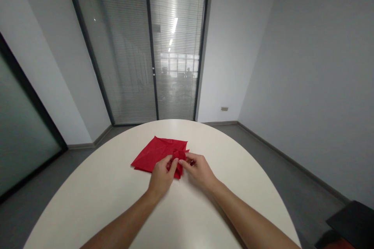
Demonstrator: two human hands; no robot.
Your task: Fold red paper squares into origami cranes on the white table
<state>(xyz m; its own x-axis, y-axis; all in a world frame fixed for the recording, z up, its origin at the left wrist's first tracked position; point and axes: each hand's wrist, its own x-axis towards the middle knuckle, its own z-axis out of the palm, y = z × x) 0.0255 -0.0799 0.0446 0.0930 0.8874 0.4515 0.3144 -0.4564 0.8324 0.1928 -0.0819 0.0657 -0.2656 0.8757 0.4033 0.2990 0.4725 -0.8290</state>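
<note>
A red cloth napkin lies partly folded on the round white table. My left hand pinches the napkin's near right corner, with thumb and fingers closed on a small raised fold. My right hand meets it from the right, its fingers also pinched on that same bunched fold. Both hands rest low on the tabletop, almost touching each other. The rest of the napkin spreads flat to the left and behind the hands.
The table's curved edge runs left and right of my forearms. Beyond it are a grey floor, a glass sliding door with blinds, and plain walls. A dark object sits at the lower right.
</note>
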